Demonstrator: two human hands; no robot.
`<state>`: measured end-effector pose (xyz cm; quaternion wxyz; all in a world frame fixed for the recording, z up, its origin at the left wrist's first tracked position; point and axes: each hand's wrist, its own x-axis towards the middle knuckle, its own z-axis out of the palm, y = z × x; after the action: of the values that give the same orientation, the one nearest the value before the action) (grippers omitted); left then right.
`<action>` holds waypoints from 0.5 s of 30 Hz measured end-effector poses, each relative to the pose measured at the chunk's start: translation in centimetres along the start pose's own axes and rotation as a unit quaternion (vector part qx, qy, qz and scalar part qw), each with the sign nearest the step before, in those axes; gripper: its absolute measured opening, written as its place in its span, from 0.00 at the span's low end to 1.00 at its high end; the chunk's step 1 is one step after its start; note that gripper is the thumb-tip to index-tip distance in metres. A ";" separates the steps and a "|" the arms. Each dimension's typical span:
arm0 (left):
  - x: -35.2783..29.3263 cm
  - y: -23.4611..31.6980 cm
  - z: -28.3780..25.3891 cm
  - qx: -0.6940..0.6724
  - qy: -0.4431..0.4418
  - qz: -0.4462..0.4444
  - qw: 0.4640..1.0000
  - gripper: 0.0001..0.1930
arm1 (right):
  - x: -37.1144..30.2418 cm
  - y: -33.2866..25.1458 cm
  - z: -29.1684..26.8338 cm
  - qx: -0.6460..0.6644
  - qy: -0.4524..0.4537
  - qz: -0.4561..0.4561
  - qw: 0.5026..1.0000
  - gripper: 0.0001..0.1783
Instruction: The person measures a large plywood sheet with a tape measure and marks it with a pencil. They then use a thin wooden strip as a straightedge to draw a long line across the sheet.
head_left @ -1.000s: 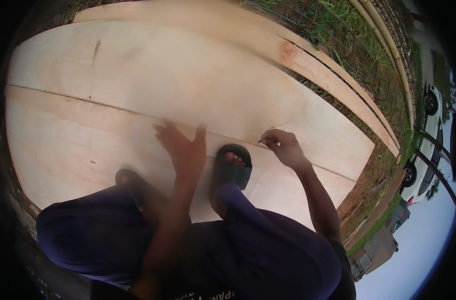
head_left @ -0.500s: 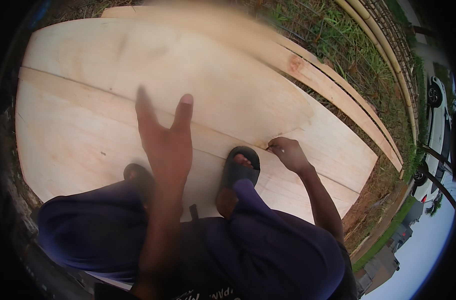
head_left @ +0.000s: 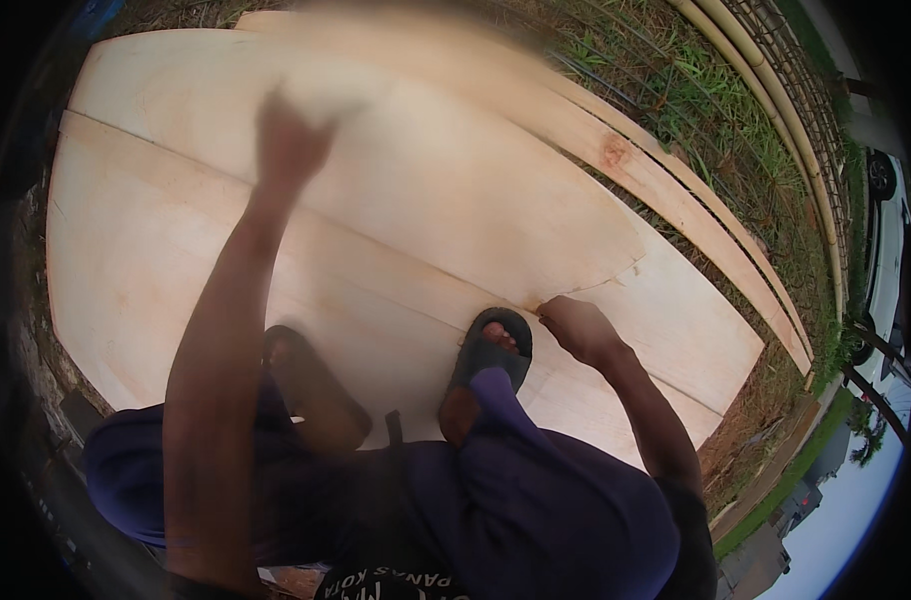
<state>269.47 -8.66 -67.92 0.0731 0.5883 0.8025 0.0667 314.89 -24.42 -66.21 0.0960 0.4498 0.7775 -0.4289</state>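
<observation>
Pale thin wooden sheets [head_left: 426, 170] lie spread in front of me, with a long seam between them. My left hand [head_left: 294, 145] reaches far out over the far sheet, blurred by motion. Its thumb and a finger look apart, and nothing shows clearly between them. My right hand [head_left: 581, 330] is low at the seam, beside the right sandal [head_left: 494, 345]. Its fingertips are pinched together on something small that I cannot make out. From near this hand a thin crack or line runs right across the wood.
My feet, in dark sandals, rest on the wood. Long narrow wooden strips [head_left: 676, 195] lie beyond the sheets, beside grass [head_left: 716, 140]. Bamboo poles [head_left: 776, 100] run along the grass. A white car [head_left: 888, 230] is parked at far right.
My left hand has moved away from me, farther out over the far sheet. My right hand stays at the seam, turned slightly so that its pinch is more hidden.
</observation>
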 end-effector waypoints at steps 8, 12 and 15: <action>6.8 -6.6 -13.5 0.366 -0.401 0.063 0.837 0.42 | -1.9 -0.7 0.4 0.034 0.046 0.011 0.998 0.06; 0.8 -14.1 -11.7 0.300 -0.413 -0.007 0.860 0.61 | -1.3 -1.3 0.4 0.030 0.076 -0.012 0.997 0.06; -0.4 -18.7 -8.9 0.211 -0.339 -0.085 0.913 0.73 | -0.6 -1.3 0.6 0.019 0.061 -0.013 0.998 0.06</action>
<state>250.36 -14.79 -62.80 0.2200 0.5073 0.7717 -0.3142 314.08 -25.49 -65.49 0.0343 0.4665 0.7795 -0.4166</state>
